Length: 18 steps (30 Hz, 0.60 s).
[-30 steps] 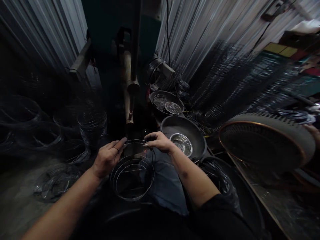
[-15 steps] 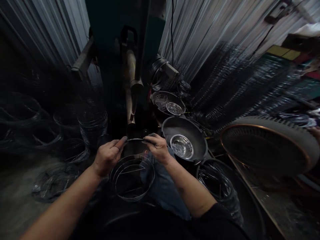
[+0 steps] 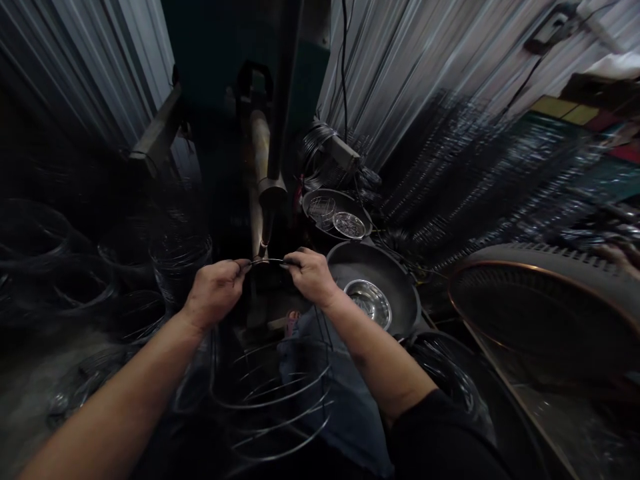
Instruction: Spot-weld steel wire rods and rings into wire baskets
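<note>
My left hand (image 3: 215, 290) and my right hand (image 3: 313, 275) each pinch the far rim of a round wire frame (image 3: 273, 405). Its curved rings, joined by thin cross wires, hang tilted below my hands and over my lap. Between my fingertips, the rim meets the narrow metal tip (image 3: 263, 249) of a machine that looks like a spot welder; whether they touch I cannot tell. Above that tip are the machine's thick round arms (image 3: 261, 143). Dim light hides part of the frame's lower side.
To the right, a dark round pan (image 3: 400, 283) holds a shiny metal bowl (image 3: 369, 300). Another pan (image 3: 313, 199) with a bowl lies behind it. A large round fan-like object (image 3: 540, 300) stands farther right. Wire baskets (image 3: 180, 257) crowd the left; stacked wirework (image 3: 480, 173) leans by the corrugated wall.
Both hands have moved slightly up and forward to the machine's tip. The wire frame has tilted, its rings now spread toward me below my hands.
</note>
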Each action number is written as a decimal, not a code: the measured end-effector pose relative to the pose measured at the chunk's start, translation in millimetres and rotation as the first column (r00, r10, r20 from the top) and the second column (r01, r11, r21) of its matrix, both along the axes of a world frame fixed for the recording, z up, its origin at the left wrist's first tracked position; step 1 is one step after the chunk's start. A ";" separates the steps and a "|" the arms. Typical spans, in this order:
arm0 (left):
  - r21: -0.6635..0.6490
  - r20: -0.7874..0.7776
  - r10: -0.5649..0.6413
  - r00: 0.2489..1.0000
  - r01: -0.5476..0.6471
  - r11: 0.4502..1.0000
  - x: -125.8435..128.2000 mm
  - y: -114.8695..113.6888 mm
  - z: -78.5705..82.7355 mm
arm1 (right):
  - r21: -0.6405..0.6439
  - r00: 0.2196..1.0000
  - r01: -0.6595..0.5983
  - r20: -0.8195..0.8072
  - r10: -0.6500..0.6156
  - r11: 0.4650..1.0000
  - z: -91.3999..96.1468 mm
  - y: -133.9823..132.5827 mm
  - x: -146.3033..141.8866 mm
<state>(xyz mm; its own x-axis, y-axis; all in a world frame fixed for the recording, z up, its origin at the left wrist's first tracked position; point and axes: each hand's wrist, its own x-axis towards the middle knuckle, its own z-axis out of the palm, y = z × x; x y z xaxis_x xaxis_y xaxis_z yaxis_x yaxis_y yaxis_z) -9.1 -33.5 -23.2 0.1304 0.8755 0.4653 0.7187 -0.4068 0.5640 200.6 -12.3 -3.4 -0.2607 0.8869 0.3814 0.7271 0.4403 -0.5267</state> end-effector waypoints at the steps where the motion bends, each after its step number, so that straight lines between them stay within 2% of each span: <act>1: -0.007 0.000 0.005 1.000 -0.005 1.000 0.1 2.8 1.3 | 0.001 0.999 0.002 0.033 -0.002 1.000 2.2 2.5 -0.5; 7: -0.063 -0.001 0.018 1.000 -0.018 0.998 1.2 16.7 9.7 | -0.026 0.982 0.012 0.191 -0.007 1.000 17.0 14.4 -3.7; 18: -0.185 -0.005 0.027 1.000 -0.028 0.982 4.9 25.3 25.4 | -0.022 0.984 -0.017 0.177 0.020 1.000 20.9 30.3 -0.4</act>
<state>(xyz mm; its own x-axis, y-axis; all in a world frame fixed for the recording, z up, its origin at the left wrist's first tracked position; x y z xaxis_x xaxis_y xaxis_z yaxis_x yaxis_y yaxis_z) -4.2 -8.2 2.2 0.1060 0.9496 0.2950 0.7294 -0.2759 0.6259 200.2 18.0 17.5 -0.3390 0.8883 0.3099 0.8016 0.4452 -0.3990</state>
